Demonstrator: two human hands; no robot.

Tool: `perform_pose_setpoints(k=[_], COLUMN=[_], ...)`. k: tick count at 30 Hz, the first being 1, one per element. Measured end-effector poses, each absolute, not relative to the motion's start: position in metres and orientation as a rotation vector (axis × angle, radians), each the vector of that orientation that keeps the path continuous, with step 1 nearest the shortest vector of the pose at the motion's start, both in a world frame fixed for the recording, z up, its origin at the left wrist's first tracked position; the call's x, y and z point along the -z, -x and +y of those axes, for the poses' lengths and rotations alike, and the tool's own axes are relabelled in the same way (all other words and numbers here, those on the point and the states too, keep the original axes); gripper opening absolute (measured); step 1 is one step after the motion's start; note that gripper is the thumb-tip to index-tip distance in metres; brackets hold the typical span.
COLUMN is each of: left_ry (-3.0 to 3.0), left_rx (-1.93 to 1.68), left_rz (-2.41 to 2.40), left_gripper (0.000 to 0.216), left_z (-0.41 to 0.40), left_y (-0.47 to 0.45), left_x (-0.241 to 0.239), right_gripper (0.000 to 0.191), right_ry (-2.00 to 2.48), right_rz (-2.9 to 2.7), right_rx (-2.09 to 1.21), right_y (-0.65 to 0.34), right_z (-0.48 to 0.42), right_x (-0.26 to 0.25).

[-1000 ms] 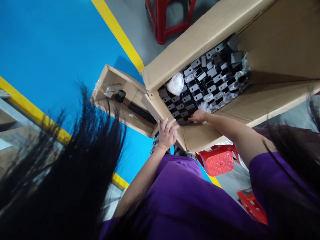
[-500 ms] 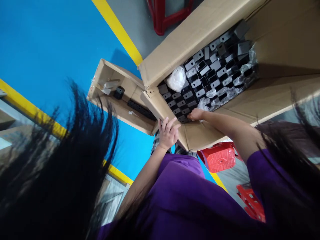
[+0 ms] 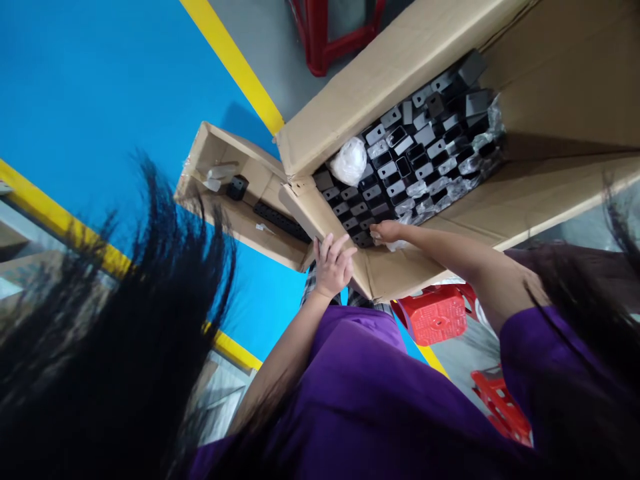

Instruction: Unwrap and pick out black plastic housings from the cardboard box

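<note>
A large cardboard box (image 3: 380, 73) stands open and is packed with several black parts (image 3: 405, 160), some in clear plastic wrap. My left hand (image 3: 333, 263) rests with its fingers spread on the box's near corner flap. My right hand (image 3: 386, 232) reaches over the near wall into the box, its fingers curled down among the black parts at the near end. What those fingers hold is hidden. A crumpled white plastic bag (image 3: 349, 161) lies on the parts near the left end.
A smaller open carton (image 3: 210, 143) at the left holds a black block (image 3: 237, 187), a long black strip (image 3: 280, 222) and scraps. Red plastic stools stand at the top (image 3: 327, 40) and lower right (image 3: 434, 313). The floor is blue with yellow lines. My dark hair hangs across the left.
My right hand has slid a little leftward along the near end of the parts. My left hand stays on the flap. The view has shifted slightly.
</note>
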State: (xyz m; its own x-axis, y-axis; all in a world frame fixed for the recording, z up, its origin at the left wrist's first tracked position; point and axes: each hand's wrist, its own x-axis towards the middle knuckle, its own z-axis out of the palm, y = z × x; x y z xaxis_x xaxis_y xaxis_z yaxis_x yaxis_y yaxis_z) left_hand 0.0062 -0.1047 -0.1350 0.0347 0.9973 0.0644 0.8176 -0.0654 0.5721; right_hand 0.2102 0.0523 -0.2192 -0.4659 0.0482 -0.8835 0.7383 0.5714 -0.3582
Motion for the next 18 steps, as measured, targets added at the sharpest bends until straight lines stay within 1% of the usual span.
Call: perform_pose_setpoints(k=[6,10,15,18], left_ry=[-1.943,-1.986,-1.964,-1.916], left_rx=[-0.663,-0.727,-0.734,-0.745], left_rz=[1.867,1.870,1.873,1.847], left_gripper=[0.033,0.032,0.031,0.030], left_z=[-0.104,-0.103,-0.102,-0.104], left_y=[-0.005,-0.005,-0.007,-0.005], left_x=[0.136,0.138,0.138,0.138], right_gripper=[0.037,0.030,0.037,0.025], right_ry=[-0.692,-0.686,-0.629,-0.698], right_rz=[1.868,1.846,1.895,1.980], right_rx=[1.007,0.886,0.868,0.857], right_y=[-0.220,-0.257,-0.280,-0.273], right_z=[0.091,0.114,0.102,0.090], right_x=[0.203,0.184,0.183,0.193])
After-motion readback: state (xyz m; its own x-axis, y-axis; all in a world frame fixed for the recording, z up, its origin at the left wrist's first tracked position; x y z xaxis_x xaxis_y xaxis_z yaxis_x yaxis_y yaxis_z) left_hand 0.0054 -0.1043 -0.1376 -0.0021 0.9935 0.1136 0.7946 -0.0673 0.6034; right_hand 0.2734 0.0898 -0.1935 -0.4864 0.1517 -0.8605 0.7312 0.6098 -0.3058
